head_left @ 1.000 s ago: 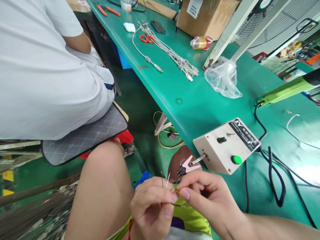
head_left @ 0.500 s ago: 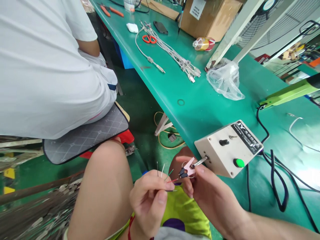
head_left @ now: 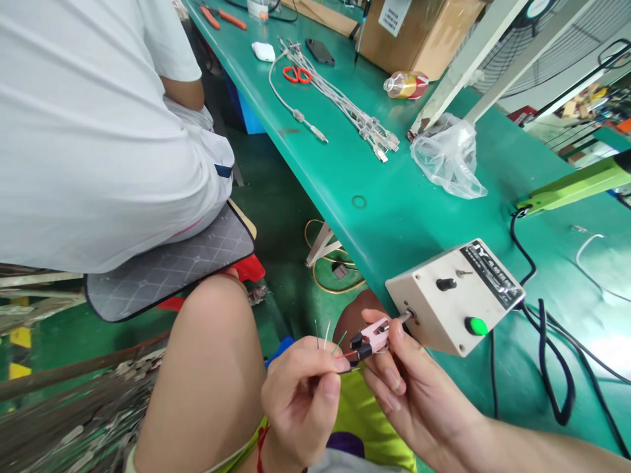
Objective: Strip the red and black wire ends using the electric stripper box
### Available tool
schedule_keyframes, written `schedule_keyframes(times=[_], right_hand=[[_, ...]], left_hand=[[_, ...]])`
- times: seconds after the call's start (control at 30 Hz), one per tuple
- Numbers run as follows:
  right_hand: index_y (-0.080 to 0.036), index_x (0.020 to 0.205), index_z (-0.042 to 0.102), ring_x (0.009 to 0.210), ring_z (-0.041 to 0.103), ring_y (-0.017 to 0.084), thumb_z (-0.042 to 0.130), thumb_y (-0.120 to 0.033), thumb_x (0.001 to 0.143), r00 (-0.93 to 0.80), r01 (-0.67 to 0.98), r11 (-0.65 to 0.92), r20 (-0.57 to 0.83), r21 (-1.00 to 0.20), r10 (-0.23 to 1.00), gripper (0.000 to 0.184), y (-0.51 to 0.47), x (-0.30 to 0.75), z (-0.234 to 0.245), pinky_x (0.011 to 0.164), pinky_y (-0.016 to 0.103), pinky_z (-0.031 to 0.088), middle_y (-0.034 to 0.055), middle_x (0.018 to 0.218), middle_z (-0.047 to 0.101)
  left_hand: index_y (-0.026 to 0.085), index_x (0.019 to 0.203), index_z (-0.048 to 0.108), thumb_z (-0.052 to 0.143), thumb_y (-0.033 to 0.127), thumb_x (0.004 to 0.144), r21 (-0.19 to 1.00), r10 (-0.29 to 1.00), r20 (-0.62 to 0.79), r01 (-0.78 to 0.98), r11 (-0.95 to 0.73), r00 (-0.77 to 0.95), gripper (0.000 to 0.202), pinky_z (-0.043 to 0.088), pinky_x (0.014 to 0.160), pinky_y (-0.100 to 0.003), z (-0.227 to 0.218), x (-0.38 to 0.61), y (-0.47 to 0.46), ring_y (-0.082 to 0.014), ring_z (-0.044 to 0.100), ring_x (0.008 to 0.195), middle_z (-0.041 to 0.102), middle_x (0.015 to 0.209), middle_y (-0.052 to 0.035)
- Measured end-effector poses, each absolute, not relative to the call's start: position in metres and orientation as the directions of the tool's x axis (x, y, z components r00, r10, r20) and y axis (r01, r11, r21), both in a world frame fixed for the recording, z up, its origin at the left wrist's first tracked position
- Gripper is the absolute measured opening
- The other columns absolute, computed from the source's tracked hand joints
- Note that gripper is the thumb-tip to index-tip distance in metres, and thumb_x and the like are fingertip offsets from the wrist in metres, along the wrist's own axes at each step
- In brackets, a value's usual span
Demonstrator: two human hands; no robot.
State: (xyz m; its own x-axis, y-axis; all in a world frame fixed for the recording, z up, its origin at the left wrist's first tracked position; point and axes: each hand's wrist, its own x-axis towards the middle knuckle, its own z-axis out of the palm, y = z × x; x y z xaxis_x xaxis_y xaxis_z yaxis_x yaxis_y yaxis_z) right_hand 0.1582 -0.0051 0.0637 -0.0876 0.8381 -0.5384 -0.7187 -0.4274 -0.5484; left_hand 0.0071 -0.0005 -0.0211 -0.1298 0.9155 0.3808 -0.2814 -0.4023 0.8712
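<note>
My left hand (head_left: pixel 303 391) is closed in a pinch on a thin cable, whose end fans out above the fingers into black, white, green and red wires (head_left: pixel 342 339). The red wire reaches the black tips of a pink clip (head_left: pixel 375 337); whether the tips grip it is hard to tell. That clip sits on the metal shaft of a beige box (head_left: pixel 456 295) with a black knob, a toggle switch and a lit green button. My right hand (head_left: pixel 419 381) has its thumb and fingers closed around the clip's rear, close to the shaft.
On the green table (head_left: pixel 340 177) lie a bundle of grey USB cables (head_left: pixel 345 105), orange-handled scissors (head_left: pixel 297 74), a phone (head_left: pixel 319 51) and a plastic bag (head_left: pixel 451 154). Black cords (head_left: pixel 545 355) run right of the box. A person in a white shirt (head_left: pixel 98 131) sits at left.
The pink clip has turned on its shaft, and my right fingers have closed in on its rear. My left hand has shifted slightly right, bringing the red wire to the clip's tips.
</note>
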Motion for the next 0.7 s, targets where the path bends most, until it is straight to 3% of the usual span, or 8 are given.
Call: schedule_keyframes(times=[0.37,0.7], right_hand=[[-0.02,0.122,0.09,0.052,0.028,0.007,0.088,-0.048,0.106,-0.099,-0.705,-0.437,-0.532,-0.559,0.841,0.033,-0.004,0.157,0.065,0.051,0.016,0.033,-0.0062,0.06,0.052],[-0.02,0.136,0.084,0.055,0.03,0.009,0.084,-0.056,0.107,-0.097,-0.655,-0.464,-0.543,-0.596,0.834,0.046,-0.004,0.159,0.064,0.054,0.021,0.029,-0.0064,0.059,0.052]], left_hand=[[0.026,0.114,0.082,0.07,0.015,0.099,0.88,0.891,0.431,-0.154,-0.45,-0.14,0.022,0.065,0.06,-0.029,-0.018,0.005,0.002,-0.0226,0.078,0.071,0.083,0.084,-0.0045],[0.023,0.11,0.079,0.07,0.01,0.093,0.851,0.852,0.518,-0.047,-0.522,-0.08,0.023,0.067,0.061,-0.026,-0.008,0.003,0.009,-0.0207,0.081,0.068,0.085,0.085,-0.0043]])
